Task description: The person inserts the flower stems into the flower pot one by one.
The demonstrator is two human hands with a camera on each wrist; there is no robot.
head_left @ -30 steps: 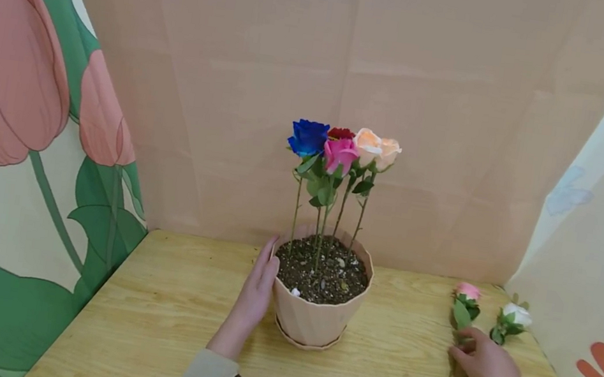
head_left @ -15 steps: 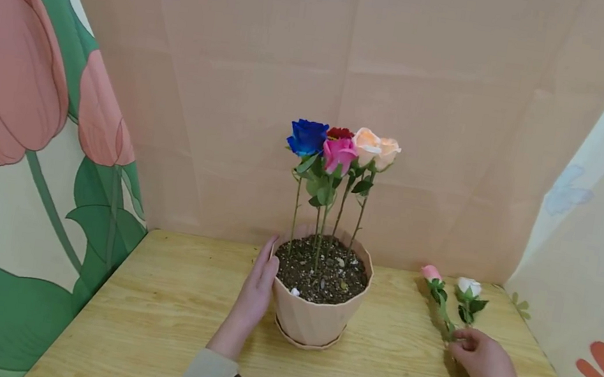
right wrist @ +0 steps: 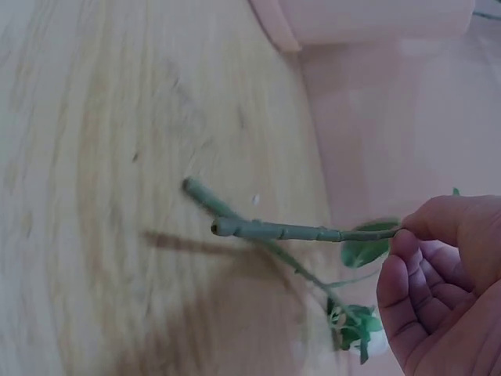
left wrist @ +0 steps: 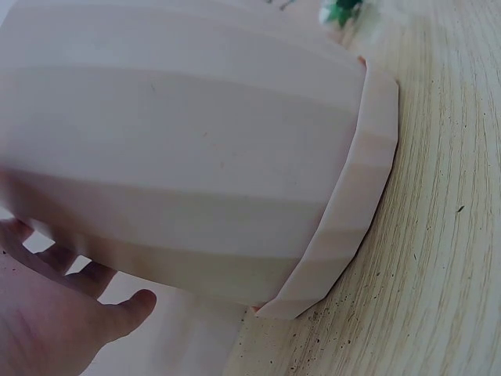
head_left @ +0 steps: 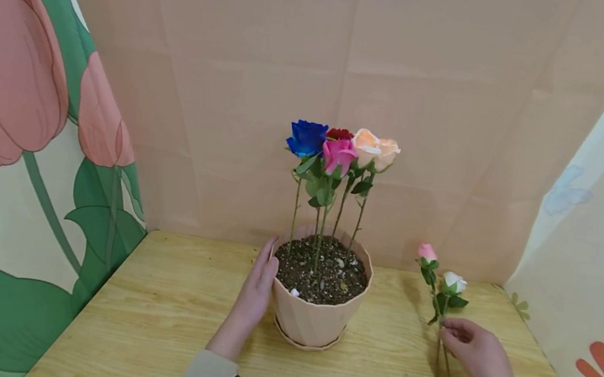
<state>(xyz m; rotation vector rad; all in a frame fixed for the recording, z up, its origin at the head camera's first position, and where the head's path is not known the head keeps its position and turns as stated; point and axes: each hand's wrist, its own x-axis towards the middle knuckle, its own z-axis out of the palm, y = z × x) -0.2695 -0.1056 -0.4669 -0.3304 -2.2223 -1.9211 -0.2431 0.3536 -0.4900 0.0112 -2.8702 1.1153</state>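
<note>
My left hand (head_left: 254, 291) lies with straight fingers along the left side of the pale pink flower pot (head_left: 312, 322). The left wrist view shows its fingers (left wrist: 129, 309) against the pot's ribbed wall. Off to the right, my right hand (head_left: 481, 355) pinches the stem of a pink rose (head_left: 427, 252) between thumb and forefinger. That stem's cut end (right wrist: 227, 227) points out from the fingers in the right wrist view. Close beside it is a white rose (head_left: 454, 282) over the table, its stem (right wrist: 202, 196) crossing behind the pinched one.
Dark soil (head_left: 323, 285) fills the pot, which stands on a saucer (head_left: 307, 346). Planted upright in it are a blue rose (head_left: 307, 139), a magenta rose (head_left: 339, 155), a red flower (head_left: 340, 134) and peach roses (head_left: 366, 146). A pinkish cloth (head_left: 248, 78) hangs behind the wooden table (head_left: 144, 321).
The right hand has moved a little left, and the pink rose has swung left and risen off the table. The white rose has shifted left too. My left hand stays at the pot.
</note>
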